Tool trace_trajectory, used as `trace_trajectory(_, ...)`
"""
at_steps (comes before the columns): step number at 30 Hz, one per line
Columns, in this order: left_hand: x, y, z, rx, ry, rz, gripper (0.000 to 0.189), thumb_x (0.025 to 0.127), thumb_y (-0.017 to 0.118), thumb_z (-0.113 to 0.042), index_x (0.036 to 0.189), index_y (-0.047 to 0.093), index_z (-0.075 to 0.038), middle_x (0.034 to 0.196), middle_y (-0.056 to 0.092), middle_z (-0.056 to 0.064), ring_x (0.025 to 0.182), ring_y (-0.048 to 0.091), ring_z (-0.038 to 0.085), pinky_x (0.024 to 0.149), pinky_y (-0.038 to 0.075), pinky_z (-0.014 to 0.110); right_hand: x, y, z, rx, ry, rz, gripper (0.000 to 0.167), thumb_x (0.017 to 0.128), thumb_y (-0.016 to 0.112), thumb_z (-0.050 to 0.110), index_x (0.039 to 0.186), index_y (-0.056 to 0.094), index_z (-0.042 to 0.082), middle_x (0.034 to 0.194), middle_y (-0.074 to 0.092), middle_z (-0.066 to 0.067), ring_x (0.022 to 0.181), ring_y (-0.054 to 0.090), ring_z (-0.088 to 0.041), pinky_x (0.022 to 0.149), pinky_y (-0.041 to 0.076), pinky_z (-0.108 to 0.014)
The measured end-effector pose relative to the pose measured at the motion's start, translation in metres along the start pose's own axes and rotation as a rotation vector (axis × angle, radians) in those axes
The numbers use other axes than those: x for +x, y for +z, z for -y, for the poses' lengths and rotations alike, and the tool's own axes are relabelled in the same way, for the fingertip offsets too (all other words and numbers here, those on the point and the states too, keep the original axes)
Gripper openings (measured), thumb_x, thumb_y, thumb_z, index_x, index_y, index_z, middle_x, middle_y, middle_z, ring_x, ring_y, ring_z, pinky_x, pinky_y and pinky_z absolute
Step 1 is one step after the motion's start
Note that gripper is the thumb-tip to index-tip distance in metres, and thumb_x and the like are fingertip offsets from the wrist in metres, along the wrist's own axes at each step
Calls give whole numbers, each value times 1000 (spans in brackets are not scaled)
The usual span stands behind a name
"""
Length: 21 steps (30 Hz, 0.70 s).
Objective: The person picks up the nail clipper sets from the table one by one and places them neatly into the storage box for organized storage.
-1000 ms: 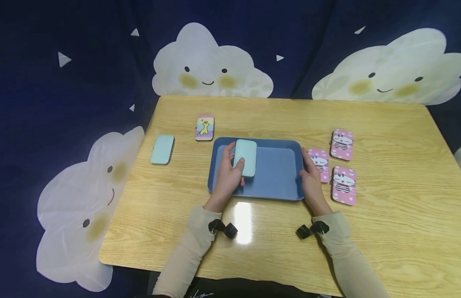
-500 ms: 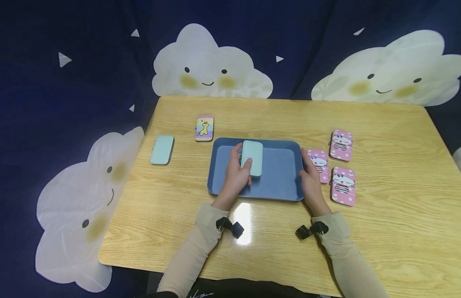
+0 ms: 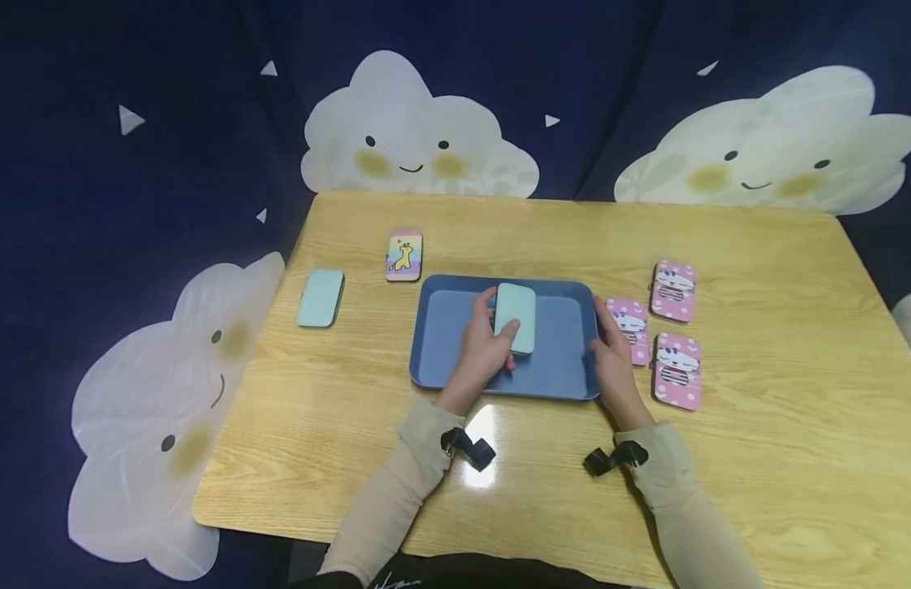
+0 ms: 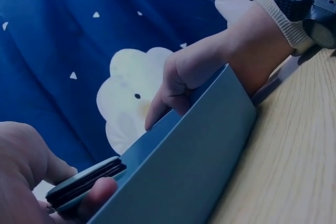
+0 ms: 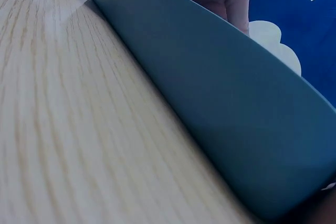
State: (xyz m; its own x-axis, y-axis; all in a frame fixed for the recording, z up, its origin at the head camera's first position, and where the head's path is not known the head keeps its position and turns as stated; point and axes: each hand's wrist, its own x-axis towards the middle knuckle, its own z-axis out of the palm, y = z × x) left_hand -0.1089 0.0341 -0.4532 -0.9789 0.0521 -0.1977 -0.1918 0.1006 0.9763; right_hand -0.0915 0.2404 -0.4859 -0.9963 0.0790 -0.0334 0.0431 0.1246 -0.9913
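Note:
My left hand (image 3: 487, 346) holds a mint-green flat case (image 3: 520, 317) above the blue tray (image 3: 433, 372), thumb on top of its lid. In the left wrist view the case (image 4: 86, 184) shows a dark layered edge between thumb and fingers. Over at the tray's right end, my right hand (image 3: 613, 368) grips the rim; the left wrist view shows its fingers (image 4: 178, 85) bent over the tray wall. A pink case (image 3: 632, 327) with a white animal lies just beyond that hand, partly covered by it.
Two more pink cases (image 3: 674, 290) lie farther right on the wooden table (image 3: 779, 409). Behind the tray's left corner lies a striped giraffe case (image 3: 405, 255). Another mint-green case (image 3: 320, 298) sits near the table's left edge. A cloud-print curtain (image 3: 573, 49) hangs behind.
My left hand has carried the mint-green case rightward over the tray, from its left part toward the middle. My right hand stays at the tray's right rim.

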Motion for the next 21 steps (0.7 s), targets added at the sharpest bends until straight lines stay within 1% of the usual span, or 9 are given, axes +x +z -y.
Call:
trace_trajectory(3, 0, 3, 1, 9, 2, 16, 68, 97, 61, -9, 156, 26, -15, 144, 42, 22, 36, 50, 17, 39, 52, 38, -1, 1, -1, -5, 1, -2, 76, 86, 35, -16, 157, 23, 8, 165, 16, -5, 150, 9, -16, 123, 7, -34)
trace_trajectory(6, 2, 5, 2, 25, -3, 33, 70, 96, 62, -9, 155, 25, -15, 141, 45, 20, 36, 51, 18, 40, 52, 35, -1, 1, -1, -6, -1, -3, 77, 85, 35, -16, 157, 24, 8, 164, 16, -5, 150, 9, -16, 123, 8, -34)
trace_trajectory(11, 4, 11, 2, 77, -32, 46, 70, 96, 64, -10, 155, 27, -16, 135, 50, 16, 36, 53, 22, 40, 51, 34, -1, 0, 0, -5, 7, -2, 76, 85, 35, -16, 157, 23, 7, 165, 16, -6, 150, 9, -17, 123, 8, -35)
trace_trajectory(14, 5, 14, 2, 137, -49, 59, 70, 96, 64, -12, 155, 27, -16, 116, 62, 17, 35, 54, 23, 40, 50, 32, -1, 0, 0, 0, 18, 3, 76, 86, 34, -17, 157, 23, 6, 165, 15, -7, 150, 8, -18, 123, 7, -36)
trace_trajectory(16, 6, 16, 2, 179, -59, 65, 69, 96, 64, -13, 154, 26, -17, 100, 66, 17, 35, 54, 23, 40, 49, 31, -1, -1, 1, 5, 24, 8, 75, 86, 34, -17, 157, 22, 5, 165, 15, -8, 150, 8, -19, 123, 7, -37)
trace_trajectory(18, 6, 18, 2, 226, -62, 70, 70, 97, 64, -15, 155, 26, -17, 86, 66, 18, 35, 55, 22, 42, 49, 30, 0, -1, 1, 7, 25, 10, 74, 86, 34, -17, 157, 22, 4, 165, 15, -8, 150, 8, -19, 123, 8, -37)
trace_trajectory(21, 7, 20, 2, 276, -48, 75, 70, 98, 63, -16, 156, 24, -17, 89, 65, 18, 37, 58, 25, 45, 52, 33, -1, -1, 1, 3, 21, 8, 74, 87, 34, -16, 157, 23, 5, 165, 15, -8, 150, 8, -19, 123, 8, -38)
